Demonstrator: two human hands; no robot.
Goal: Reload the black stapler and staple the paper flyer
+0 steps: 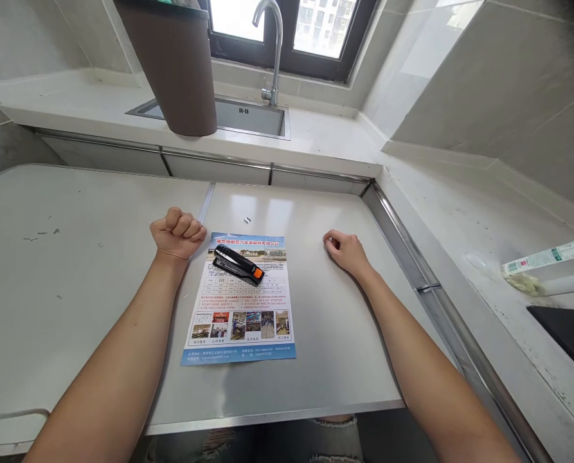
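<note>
My left hand [178, 233] is closed in a fist on the white table, just left of the flyer's top corner. I see nothing sticking out of it. On the right side of the table rests my right hand [346, 249], its fingers curled in loosely with nothing visible in them. Between the two lies a printed flyer [243, 347] with a blue lower band, photos and a small chart. A black stapler [238, 264] with an orange end piece lies slantwise on the flyer's upper half; neither hand touches it. Two short staple strips [247, 220] lie beyond the flyer.
Dark staple bits [48, 233] are scattered on the table's left half. Behind the table, a brown bin [180, 71] stands on the counter by a sink [252, 116] with a faucet [278, 51]. On the right counter are a green-and-white box [551, 256] and a black panel [566, 337].
</note>
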